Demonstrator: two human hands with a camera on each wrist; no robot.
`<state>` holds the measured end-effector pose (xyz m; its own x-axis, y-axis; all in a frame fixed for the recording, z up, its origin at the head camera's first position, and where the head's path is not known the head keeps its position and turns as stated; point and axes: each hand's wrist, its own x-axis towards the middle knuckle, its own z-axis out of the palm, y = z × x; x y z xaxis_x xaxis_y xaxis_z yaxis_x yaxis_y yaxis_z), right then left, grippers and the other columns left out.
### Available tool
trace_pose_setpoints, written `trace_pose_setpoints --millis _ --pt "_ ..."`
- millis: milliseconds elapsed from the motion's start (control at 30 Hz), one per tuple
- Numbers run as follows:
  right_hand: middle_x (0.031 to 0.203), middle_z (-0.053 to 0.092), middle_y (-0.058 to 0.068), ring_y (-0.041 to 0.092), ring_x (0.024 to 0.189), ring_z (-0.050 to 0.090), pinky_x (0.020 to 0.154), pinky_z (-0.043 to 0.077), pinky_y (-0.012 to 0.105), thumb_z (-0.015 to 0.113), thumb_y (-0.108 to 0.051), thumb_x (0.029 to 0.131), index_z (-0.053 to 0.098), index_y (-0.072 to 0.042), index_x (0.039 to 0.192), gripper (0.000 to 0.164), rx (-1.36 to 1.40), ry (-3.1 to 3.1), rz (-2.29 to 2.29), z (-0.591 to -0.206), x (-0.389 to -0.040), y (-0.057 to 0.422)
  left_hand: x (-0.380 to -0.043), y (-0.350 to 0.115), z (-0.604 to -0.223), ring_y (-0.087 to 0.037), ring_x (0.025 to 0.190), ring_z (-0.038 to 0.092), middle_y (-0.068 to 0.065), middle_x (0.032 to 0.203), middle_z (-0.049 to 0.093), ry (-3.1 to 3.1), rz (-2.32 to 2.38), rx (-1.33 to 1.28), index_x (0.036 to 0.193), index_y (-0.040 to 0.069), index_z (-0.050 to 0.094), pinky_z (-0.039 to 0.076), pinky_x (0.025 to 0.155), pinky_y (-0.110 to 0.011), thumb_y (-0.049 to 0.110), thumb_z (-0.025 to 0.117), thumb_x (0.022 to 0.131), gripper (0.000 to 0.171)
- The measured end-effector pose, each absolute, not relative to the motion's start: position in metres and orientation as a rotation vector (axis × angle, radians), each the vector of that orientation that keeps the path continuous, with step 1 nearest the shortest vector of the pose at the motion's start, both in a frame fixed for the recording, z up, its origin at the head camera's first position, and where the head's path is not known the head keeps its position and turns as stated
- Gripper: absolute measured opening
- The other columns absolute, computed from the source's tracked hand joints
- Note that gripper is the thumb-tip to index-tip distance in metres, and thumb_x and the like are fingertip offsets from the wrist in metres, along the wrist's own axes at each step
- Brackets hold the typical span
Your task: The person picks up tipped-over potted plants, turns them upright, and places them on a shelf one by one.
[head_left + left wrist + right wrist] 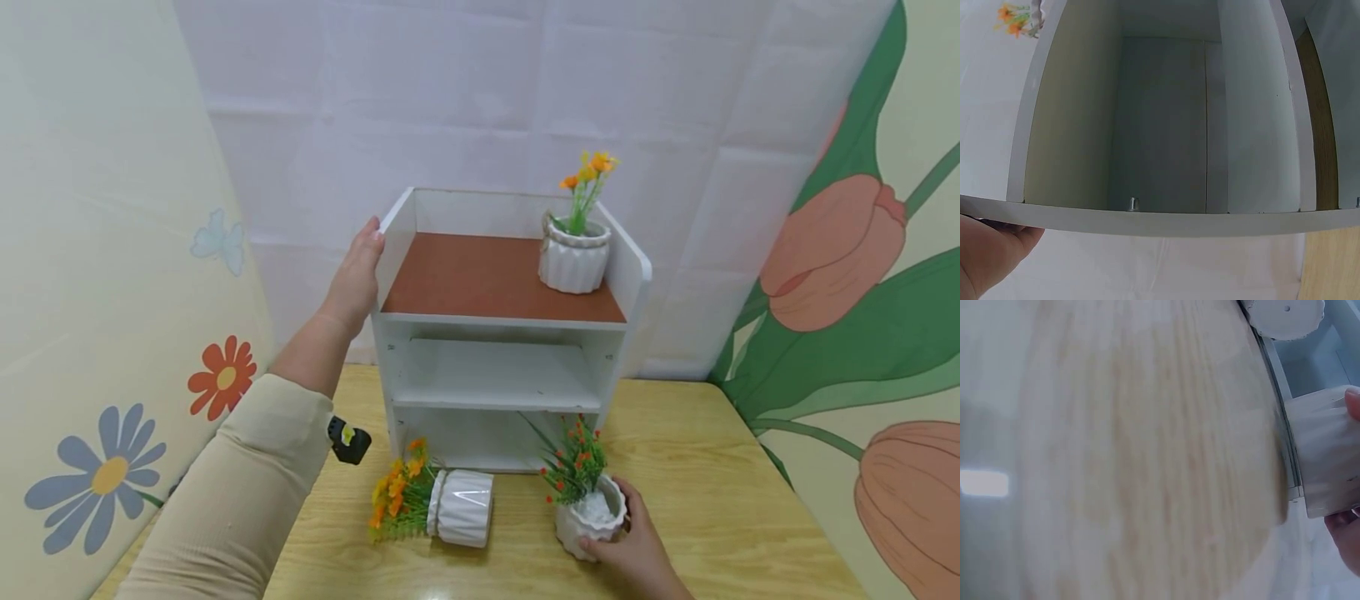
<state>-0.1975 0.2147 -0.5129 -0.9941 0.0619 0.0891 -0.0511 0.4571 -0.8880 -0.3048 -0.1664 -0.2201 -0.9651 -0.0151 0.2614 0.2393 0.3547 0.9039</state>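
Note:
My left hand [358, 279] rests against the outer left side of a small white shelf unit [500, 320], its fingertips at the top edge of the panel. In the left wrist view, part of that hand [994, 250] shows behind the panel edge. My right hand [633, 542] grips a white ribbed flowerpot [581, 529] with red flowers and green leaves, thumb on the near side and fingers around the right. The pot leans toward the shelf, just in front of its bottom opening. The gripped pot [1329, 450] also appears at the right edge of the right wrist view.
A second white pot [463, 508] lies on its side on the wooden table [712, 500], its orange flowers [401, 492] pointing left. On the brown top shelf [465, 271], a third pot [573, 258] with orange flowers stands upright at the right. Floral panels flank a white cloth backdrop [480, 83].

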Motion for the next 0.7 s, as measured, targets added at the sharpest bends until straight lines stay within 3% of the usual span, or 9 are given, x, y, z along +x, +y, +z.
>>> trace_pose_setpoints --millis 167,467,700 --pt "0.14 0.05 0.017 0.03 0.122 0.051 0.092 0.044 0.022 0.092 -0.015 0.063 0.034 -0.003 0.145 0.102 -0.025 -2.616 1.562 -0.509 -0.196 0.214 -0.304 -0.166 -0.22 -0.035 0.151 0.01 -0.005 0.166 0.008 -2.402 -1.642 -0.197 0.158 0.034 0.001 0.01 0.115 -0.071 0.053 0.015 0.103 0.06" --pt "0.143 0.047 0.018 0.035 0.125 0.05 0.098 0.044 0.041 0.092 -0.02 0.065 0.032 -0.005 0.146 0.102 -0.07 -2.643 1.621 -0.49 -0.188 0.208 -0.304 -0.165 -0.221 -0.036 0.15 0.011 -0.005 0.166 0.008 -2.4 -1.643 -0.203 0.158 0.035 0.0 0.012 0.114 -0.072 0.054 0.014 0.103 0.06" --pt "0.145 0.045 0.015 0.037 0.127 0.049 0.102 0.042 0.047 0.092 -0.024 0.065 0.031 -0.009 0.146 0.103 -0.114 -2.646 1.662 -0.467 -0.18 0.2 -0.307 -0.167 -0.222 -0.036 0.15 0.013 -0.006 0.165 0.009 -2.397 -1.644 -0.205 0.158 0.035 0.001 0.012 0.114 -0.071 0.054 0.014 0.103 0.06"
